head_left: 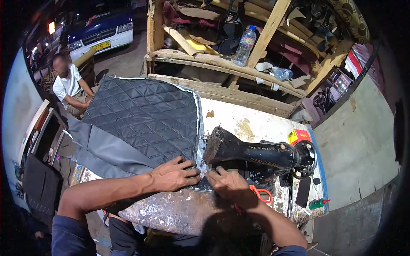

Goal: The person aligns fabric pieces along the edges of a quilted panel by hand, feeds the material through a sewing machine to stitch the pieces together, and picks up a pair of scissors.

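Head view shows dark, diamond-quilted fabric (143, 117) edged white.

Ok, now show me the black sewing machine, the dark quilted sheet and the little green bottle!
Black metal sewing machine (259, 154): head view, on its long arm.
Dark diamond-quilted sheet (143, 115): head view, middle of the quilting.
Small green bottle with red tip (316, 204): head view, on its green body.

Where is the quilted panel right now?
In the head view, the quilted panel lies left of the black sewing machine, with the left hand at its near edge.
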`<action>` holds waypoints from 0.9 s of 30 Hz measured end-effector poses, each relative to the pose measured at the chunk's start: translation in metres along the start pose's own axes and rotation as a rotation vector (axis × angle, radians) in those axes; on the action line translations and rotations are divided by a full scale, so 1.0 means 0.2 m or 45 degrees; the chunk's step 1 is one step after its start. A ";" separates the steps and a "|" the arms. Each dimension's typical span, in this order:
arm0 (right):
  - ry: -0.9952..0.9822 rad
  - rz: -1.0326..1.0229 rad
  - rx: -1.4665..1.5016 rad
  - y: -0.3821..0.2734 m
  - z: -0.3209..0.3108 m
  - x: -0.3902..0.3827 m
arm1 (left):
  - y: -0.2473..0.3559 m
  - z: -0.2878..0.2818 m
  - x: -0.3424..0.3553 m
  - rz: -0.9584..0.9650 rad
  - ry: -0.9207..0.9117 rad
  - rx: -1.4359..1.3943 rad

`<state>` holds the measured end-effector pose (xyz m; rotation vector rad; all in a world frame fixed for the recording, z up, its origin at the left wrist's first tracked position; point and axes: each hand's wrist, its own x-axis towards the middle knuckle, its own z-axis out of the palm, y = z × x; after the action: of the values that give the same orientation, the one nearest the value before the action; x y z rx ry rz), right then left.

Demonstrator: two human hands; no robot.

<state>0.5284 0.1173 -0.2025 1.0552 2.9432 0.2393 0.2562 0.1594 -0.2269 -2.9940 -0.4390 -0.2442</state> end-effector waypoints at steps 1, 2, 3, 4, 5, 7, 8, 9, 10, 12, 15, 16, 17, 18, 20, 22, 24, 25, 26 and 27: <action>-0.001 0.004 0.001 -0.01 0.00 0.00 | 0.00 0.00 0.00 0.004 0.000 -0.002; 0.002 0.018 -0.035 -0.02 0.01 0.00 | 0.01 0.00 0.01 -0.012 -0.027 0.007; 0.005 0.033 -0.071 -0.02 0.01 0.00 | 0.01 0.00 0.01 -0.027 -0.053 0.015; 0.006 0.032 -0.075 -0.03 0.02 0.00 | 0.01 0.00 0.01 -0.027 -0.050 0.018; 0.064 0.031 -0.067 -0.03 0.03 -0.01 | 0.01 0.00 0.01 -0.035 -0.040 0.011; 0.123 0.028 -0.055 -0.04 0.02 0.00 | 0.00 0.01 0.01 -0.045 -0.034 0.004; 0.099 0.084 -0.049 -0.04 -0.01 0.01 | -0.01 0.02 0.00 -0.062 -0.031 -0.027; 0.075 0.140 -0.043 -0.05 -0.02 0.02 | -0.01 0.02 0.00 -0.079 -0.029 -0.059; 0.073 0.141 -0.048 -0.06 0.00 0.02 | 0.00 0.01 0.01 -0.085 -0.027 -0.053; 0.154 0.242 -0.102 -0.07 0.04 0.00 | 0.00 0.02 0.02 -0.101 -0.021 -0.044; 0.158 0.304 -0.143 -0.10 0.03 0.03 | 0.00 0.04 0.02 -0.151 -0.002 -0.106; 0.170 0.328 -0.165 -0.11 0.04 0.03 | -0.01 0.04 0.02 -0.163 -0.002 -0.123; 0.165 0.327 -0.164 -0.11 0.05 0.03 | -0.01 0.04 0.03 -0.175 -0.001 -0.141; 0.161 0.351 -0.135 -0.11 0.05 0.02 | -0.01 0.05 0.03 -0.172 0.029 -0.129; 0.166 0.367 -0.114 -0.10 0.04 0.02 | -0.01 0.04 0.05 -0.186 0.030 -0.126; 0.235 0.376 -0.042 -0.10 0.03 0.02 | -0.01 0.04 0.05 -0.198 0.030 -0.122; 0.227 0.355 -0.022 -0.11 0.01 0.03 | -0.02 0.04 0.04 -0.226 0.020 -0.141; 0.215 0.338 0.001 -0.11 0.00 0.03 | -0.01 0.02 0.05 -0.226 0.022 -0.139; 0.215 0.338 -0.002 -0.11 0.00 0.03 | -0.01 0.00 0.06 -0.227 -0.021 -0.161; 0.221 0.333 -0.009 -0.10 -0.01 0.03 | -0.01 -0.01 0.06 -0.226 -0.065 -0.184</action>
<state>0.5110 0.1050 -0.2036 1.4910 2.9394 0.3598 0.2676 0.1645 -0.2225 -3.1090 -0.7244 -0.2230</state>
